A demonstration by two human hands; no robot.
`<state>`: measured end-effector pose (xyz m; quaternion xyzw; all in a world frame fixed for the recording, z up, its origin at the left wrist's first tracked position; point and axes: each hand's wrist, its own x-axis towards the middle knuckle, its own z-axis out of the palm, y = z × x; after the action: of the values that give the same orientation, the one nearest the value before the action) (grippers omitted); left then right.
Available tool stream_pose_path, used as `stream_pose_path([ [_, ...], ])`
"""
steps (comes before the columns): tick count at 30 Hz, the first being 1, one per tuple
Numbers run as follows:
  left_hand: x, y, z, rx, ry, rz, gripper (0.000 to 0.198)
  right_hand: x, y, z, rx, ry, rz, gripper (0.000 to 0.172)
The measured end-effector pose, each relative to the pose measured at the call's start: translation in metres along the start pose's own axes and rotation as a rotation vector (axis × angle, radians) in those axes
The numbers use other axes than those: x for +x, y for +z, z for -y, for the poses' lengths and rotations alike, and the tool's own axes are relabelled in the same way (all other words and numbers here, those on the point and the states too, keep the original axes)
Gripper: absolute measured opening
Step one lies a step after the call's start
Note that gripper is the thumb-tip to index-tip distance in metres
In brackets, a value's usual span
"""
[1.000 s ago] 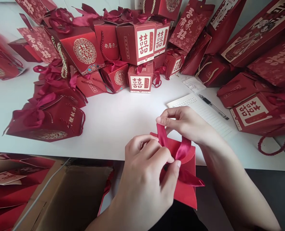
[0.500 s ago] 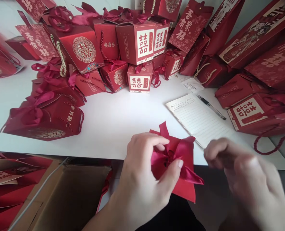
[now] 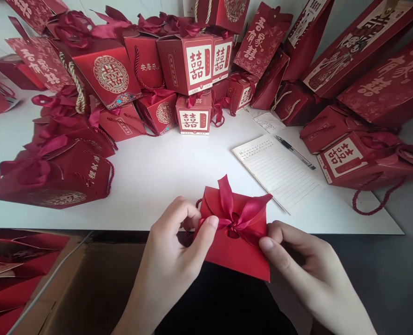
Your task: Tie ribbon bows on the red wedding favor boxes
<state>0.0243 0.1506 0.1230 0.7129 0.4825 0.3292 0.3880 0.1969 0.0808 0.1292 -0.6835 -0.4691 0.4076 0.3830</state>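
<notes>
Gripping the small bright-red folded card box (image 3: 232,263) on both sides, the hands have changed places: the right hand (image 3: 304,263), held clear a moment ago, now pinches its right edge, while the left hand (image 3: 178,251) has shifted to pinch the left side, over a ribbon end. The glossy crimson satin bow (image 3: 247,215) sits uncovered between them and looks formed. The box is at the near edge of the smooth white counter (image 3: 139,186). Beyond lie a lined white paper notepad (image 3: 276,174), a black-and-clear plastic pen (image 3: 295,152) and stacked dark-red cardboard gift boxes (image 3: 199,65) before a pale wall (image 3: 157,5).
</notes>
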Motion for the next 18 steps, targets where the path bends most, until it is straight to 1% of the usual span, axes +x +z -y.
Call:
stream_pose_path([
  [2, 0.001, 0.001, 0.001, -0.080, -0.028, 0.032, 0.030, 0.005, 0.001, -0.003, 0.127, 0.023, 0.016, 0.045],
  [4, 0.003, 0.003, 0.003, -0.167, -0.049, 0.058, 0.031, 0.010, 0.001, -0.010, 0.259, 0.008, 0.074, 0.046],
  [8, 0.005, 0.005, 0.007, -0.290, -0.091, 0.049, 0.032, 0.017, 0.002, -0.024, 0.463, -0.035, 0.134, 0.044],
  [12, 0.005, 0.005, 0.009, -0.317, -0.085, 0.067, 0.032, 0.021, 0.004, -0.030, 0.584, -0.034, 0.153, 0.042],
  [16, 0.005, 0.005, 0.009, -0.323, -0.076, 0.073, 0.032, 0.024, 0.004, -0.028, 0.677, -0.034, 0.158, 0.041],
  [18, 0.005, 0.007, 0.008, -0.337, -0.072, 0.054, 0.032, 0.027, 0.005, -0.027, 0.723, -0.028, 0.148, 0.040],
])
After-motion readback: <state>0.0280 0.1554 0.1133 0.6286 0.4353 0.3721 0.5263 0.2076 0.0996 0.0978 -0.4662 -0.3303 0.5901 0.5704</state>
